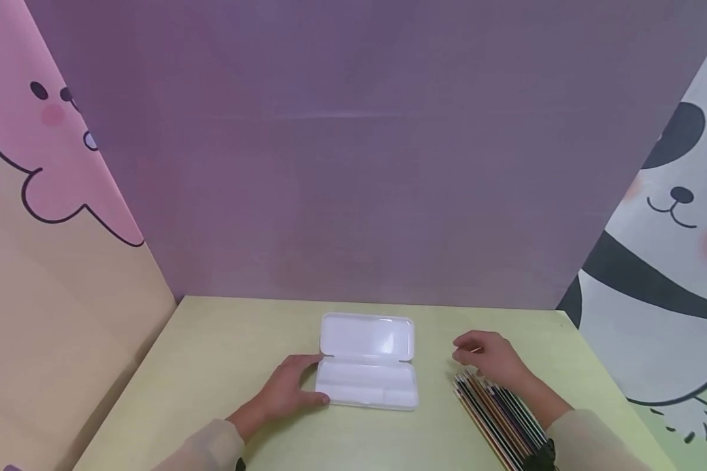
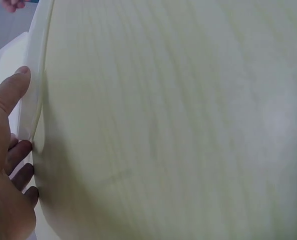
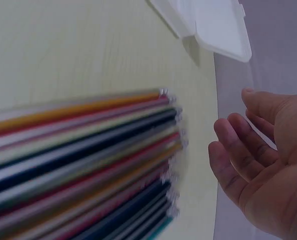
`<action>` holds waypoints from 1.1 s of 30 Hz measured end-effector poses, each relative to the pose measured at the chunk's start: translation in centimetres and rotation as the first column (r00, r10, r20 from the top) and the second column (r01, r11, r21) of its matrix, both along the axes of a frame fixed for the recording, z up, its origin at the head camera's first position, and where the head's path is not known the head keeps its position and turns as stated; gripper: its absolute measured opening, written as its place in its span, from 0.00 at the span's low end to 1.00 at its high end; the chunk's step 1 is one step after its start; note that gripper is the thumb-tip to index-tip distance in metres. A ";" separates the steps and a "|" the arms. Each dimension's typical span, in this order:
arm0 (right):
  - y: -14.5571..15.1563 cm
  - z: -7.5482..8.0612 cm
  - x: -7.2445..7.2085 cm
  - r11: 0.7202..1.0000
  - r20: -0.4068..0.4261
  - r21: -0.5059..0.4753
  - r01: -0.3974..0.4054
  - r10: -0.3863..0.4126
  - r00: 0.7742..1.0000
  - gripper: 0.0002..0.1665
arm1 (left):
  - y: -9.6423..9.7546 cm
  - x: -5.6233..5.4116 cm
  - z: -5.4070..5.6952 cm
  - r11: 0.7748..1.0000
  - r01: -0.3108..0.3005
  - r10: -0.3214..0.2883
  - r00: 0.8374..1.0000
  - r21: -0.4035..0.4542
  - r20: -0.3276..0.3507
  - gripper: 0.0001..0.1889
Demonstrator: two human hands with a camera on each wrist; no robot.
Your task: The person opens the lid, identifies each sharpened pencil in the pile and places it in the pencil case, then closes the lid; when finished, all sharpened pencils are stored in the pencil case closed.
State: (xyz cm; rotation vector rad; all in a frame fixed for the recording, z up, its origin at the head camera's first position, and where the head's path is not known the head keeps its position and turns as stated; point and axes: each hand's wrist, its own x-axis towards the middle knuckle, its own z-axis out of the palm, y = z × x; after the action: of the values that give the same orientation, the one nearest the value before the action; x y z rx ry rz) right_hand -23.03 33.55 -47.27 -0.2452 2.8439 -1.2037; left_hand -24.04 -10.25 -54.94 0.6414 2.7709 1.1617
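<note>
A white plastic pencil case [image 1: 366, 383] lies with its lid [image 1: 367, 335] spread back on the pale table, and its tray shows nothing inside. My left hand [image 1: 289, 389] holds the case's left end, thumb at the front corner and fingers toward the hinge side. The left wrist view shows that thumb [image 2: 18, 85] on the case's wall. To the right lies a row of slim, many-coloured pencils [image 1: 491, 415], side by side. My right hand [image 1: 491, 356] hovers just beyond their far ends, fingers loosely bent, and the right wrist view shows nothing in it.
The pale wooden table [image 1: 241, 327] meets a purple back wall [image 1: 353, 196]. A pink cartoon panel [image 1: 53, 163] stands on the left, a panda panel [image 1: 671, 275] on the right. Bare tabletop separates the case from the pencils.
</note>
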 end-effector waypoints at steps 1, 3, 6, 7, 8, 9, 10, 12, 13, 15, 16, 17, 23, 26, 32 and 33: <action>0.5 0.2 0.3 1.000 0.003 0.007 -0.003 0.003 1.000 0.19 | 0.0 -0.1 0.0 1.000 -0.004 0.004 1.000 -0.003 0.002 0.47; 1.5 0.4 0.9 1.000 0.013 0.020 -0.006 0.005 1.000 0.19 | 0.0 -0.2 0.1 1.000 -0.008 0.008 1.000 -0.012 0.004 0.48; 2.9 0.4 1.6 0.999 0.022 0.044 -0.008 0.007 1.000 0.19 | 0.0 -0.3 0.1 1.000 -0.008 0.008 1.000 -0.021 0.008 0.48; 3.4 0.4 1.8 0.998 0.023 0.056 -0.009 0.007 1.000 0.19 | 0.0 -0.4 0.0 1.000 -0.006 0.006 1.000 -0.023 0.009 0.48; 3.8 0.3 2.0 0.997 0.022 0.073 -0.009 0.007 1.000 0.19 | 0.0 -0.4 0.0 1.000 -0.004 0.004 1.000 -0.026 0.008 0.48; 4.2 0.2 2.2 0.996 0.024 0.084 -0.009 0.007 1.000 0.18 | 0.0 -0.4 -0.1 1.000 -0.001 0.002 1.000 -0.029 0.005 0.47; 4.6 0.1 2.4 0.996 0.030 0.094 -0.007 0.004 1.000 0.18 | 0.0 -0.5 -0.1 1.000 -0.002 0.002 1.000 -0.031 0.007 0.47; 5.2 -0.1 2.9 0.994 0.052 0.108 0.004 -0.010 0.999 0.18 | 0.0 -0.5 -0.2 0.999 -0.005 0.005 1.000 -0.033 0.008 0.47; 5.5 -0.2 3.1 0.994 0.068 0.107 0.013 -0.021 0.997 0.18 | 0.0 -0.5 -0.2 0.999 -0.006 0.006 1.000 -0.032 0.008 0.47; 6.0 -0.4 3.5 0.995 0.099 0.096 0.027 -0.036 0.994 0.18 | -0.1 -0.4 -0.1 0.999 -0.010 0.010 1.000 -0.031 0.006 0.48; 6.3 -0.4 3.7 0.995 0.112 0.093 0.032 -0.042 0.993 0.18 | -0.1 -0.3 0.0 0.999 -0.011 0.012 1.000 -0.030 0.006 0.48; 6.6 -0.5 3.9 0.995 0.122 0.093 0.039 -0.050 0.991 0.18 | -0.1 -0.3 0.1 1.000 -0.013 0.013 1.000 -0.028 0.006 0.48; 8.6 -1.1 5.1 0.994 0.177 0.086 0.065 -0.080 0.981 0.19 | 0.1 0.0 0.4 1.000 -0.014 0.015 1.000 -0.020 0.024 0.47; 9.5 -1.5 5.5 0.994 0.192 0.085 0.071 -0.086 0.978 0.21 | 0.1 0.0 0.4 1.000 -0.014 0.015 1.000 -0.026 0.023 0.47; 10.7 -2.5 5.7 0.992 0.227 0.096 0.087 -0.107 0.968 0.22 | 0.0 0.1 0.3 0.999 -0.024 0.024 1.000 -0.031 0.014 0.47; 10.8 -2.6 5.7 0.991 0.234 0.095 0.091 -0.111 0.966 0.22 | 0.0 0.1 0.2 0.999 -0.025 0.026 1.000 -0.028 0.012 0.47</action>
State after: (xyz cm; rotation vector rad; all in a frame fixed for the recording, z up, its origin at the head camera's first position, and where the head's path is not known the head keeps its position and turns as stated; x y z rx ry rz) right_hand -17.36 44.35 -49.88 0.0469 2.7147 -1.0468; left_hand -23.95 -10.25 -54.69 0.5958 2.7873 1.1257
